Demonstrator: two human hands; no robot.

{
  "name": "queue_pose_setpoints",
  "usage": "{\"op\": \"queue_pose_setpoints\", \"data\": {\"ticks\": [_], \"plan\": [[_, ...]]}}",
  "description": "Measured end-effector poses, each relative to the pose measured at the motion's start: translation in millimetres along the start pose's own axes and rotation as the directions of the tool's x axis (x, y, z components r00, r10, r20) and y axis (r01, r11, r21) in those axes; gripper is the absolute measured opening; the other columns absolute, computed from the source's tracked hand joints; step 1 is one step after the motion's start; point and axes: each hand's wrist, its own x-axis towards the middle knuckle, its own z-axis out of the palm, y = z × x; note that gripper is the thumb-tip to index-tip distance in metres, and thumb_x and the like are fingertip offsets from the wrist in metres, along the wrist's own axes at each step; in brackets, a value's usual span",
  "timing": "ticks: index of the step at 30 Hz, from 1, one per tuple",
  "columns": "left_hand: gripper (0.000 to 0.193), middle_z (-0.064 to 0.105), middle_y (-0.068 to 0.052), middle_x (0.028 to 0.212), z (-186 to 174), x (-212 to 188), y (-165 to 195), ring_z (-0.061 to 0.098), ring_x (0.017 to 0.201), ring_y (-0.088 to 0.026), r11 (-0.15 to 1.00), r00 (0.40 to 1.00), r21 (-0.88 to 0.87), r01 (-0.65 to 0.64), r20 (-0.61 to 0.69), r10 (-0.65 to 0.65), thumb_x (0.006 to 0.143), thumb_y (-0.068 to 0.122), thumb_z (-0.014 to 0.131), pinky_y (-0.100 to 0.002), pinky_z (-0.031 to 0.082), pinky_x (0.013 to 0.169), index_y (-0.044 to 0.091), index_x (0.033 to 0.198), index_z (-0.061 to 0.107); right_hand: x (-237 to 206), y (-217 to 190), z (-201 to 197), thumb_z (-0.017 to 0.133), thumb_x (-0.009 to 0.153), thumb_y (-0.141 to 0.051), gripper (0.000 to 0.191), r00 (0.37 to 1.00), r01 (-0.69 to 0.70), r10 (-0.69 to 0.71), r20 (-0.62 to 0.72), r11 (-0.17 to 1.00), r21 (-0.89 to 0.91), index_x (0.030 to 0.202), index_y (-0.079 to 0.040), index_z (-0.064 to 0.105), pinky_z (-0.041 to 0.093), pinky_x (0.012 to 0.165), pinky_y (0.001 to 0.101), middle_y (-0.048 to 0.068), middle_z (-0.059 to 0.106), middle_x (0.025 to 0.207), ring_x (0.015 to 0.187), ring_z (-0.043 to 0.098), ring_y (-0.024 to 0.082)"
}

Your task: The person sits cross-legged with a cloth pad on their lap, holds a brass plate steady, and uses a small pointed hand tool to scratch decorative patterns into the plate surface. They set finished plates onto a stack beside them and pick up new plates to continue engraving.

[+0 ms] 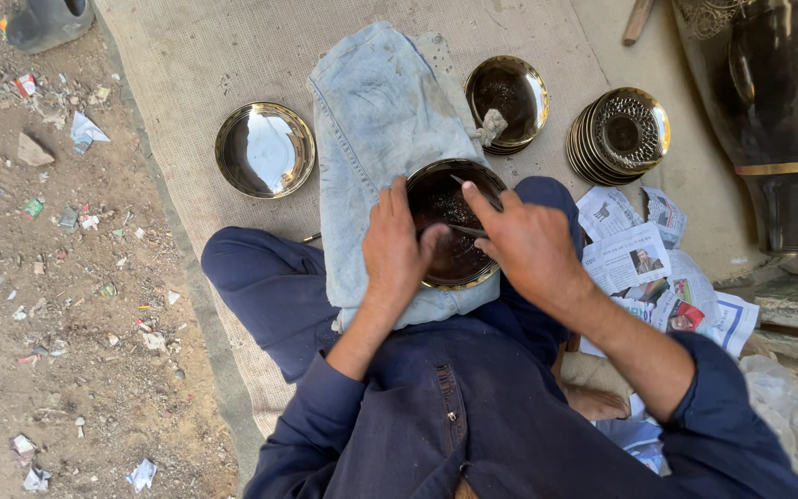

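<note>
Head view: a thin metal tool (469, 230) lies almost level across a dark round plate (454, 226) on pale denim cloth (376, 120) over the knee, tip pointing left. The right hand (528, 242) pinches it; the left hand (396, 248), fingers together, steadies the plate. A plate stack (619, 134) sits nearby.

dark plate (454, 242) under both hands: blackened centre, brass-gold rim | cloth (376, 120) beneath it: faded pale-blue denim | plate (265, 150) beyond left hand (397, 248): plain shiny gold | stack of plates (619, 135) beyond right hand (528, 242): gold, dark engraved floral pattern | sleeves (325, 416): navy blue
</note>
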Motion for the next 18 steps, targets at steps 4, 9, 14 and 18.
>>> {"op": "queue_pose_setpoints", "data": {"ticks": [4, 9, 14, 18], "plan": [[0.022, 0.067, -0.017, 0.089, 0.5, 22.9, -8.8, 0.066, 0.080, -0.041, 0.986, 0.986, 0.008, -0.164, 0.013, 0.164, 0.098, 0.024, 0.068, -0.050, 0.051, 0.067, 0.005, 0.104, 0.061, 13.0, 17.0, -12.8, 0.086, 0.070, -0.025, 0.074, 0.988, 0.111, -0.101, 0.114, 0.990, -0.086, 0.139, -0.018, 0.060, 0.057, 0.061, 0.0450, 0.015, 0.067, 0.090, 0.074, 0.071, 0.035], [0.025, 0.066, -0.016, 0.077, 3.4, 37.0, -16.1, 0.065, 0.071, -0.042, 0.960, 0.957, 0.011, -0.279, 0.086, 0.277, 0.101, 0.026, 0.061, -0.052, 0.048, 0.060, 0.005, 0.087, 0.058, 21.7, 9.5, -21.6, 0.087, 0.067, -0.022, 0.072, 0.970, 0.217, -0.204, 0.128, 0.971, -0.096, 0.135, -0.016, 0.064, 0.058, 0.065, 0.0459, 0.014, 0.070, 0.087, 0.083, 0.073, 0.034], [0.029, 0.065, -0.016, 0.070, 4.3, 30.9, -19.4, 0.063, 0.065, -0.041, 0.988, 0.988, 0.038, -0.153, 0.013, 0.153, 0.103, 0.028, 0.060, -0.053, 0.046, 0.056, 0.006, 0.085, 0.057, 36.0, 16.8, -27.7, 0.090, 0.064, -0.025, 0.072, 0.983, 0.052, -0.046, 0.178, 0.998, -0.029, 0.132, -0.018, 0.067, 0.057, 0.070, 0.0509, 0.018, 0.072, 0.086, 0.083, 0.072, 0.039], [0.028, 0.061, -0.019, 0.064, 2.9, 10.5, -14.4, 0.061, 0.059, -0.042, 0.996, 0.994, 0.060, 0.063, -0.088, -0.058, 0.105, 0.027, 0.059, -0.053, 0.044, 0.053, 0.007, 0.084, 0.058, 56.9, 24.8, -22.7, 0.091, 0.064, -0.026, 0.072, 0.983, -0.019, 0.025, 0.182, 0.999, -0.034, 0.131, -0.018, 0.067, 0.057, 0.070, 0.0502, 0.018, 0.072, 0.090, 0.084, 0.072, 0.038]]}}
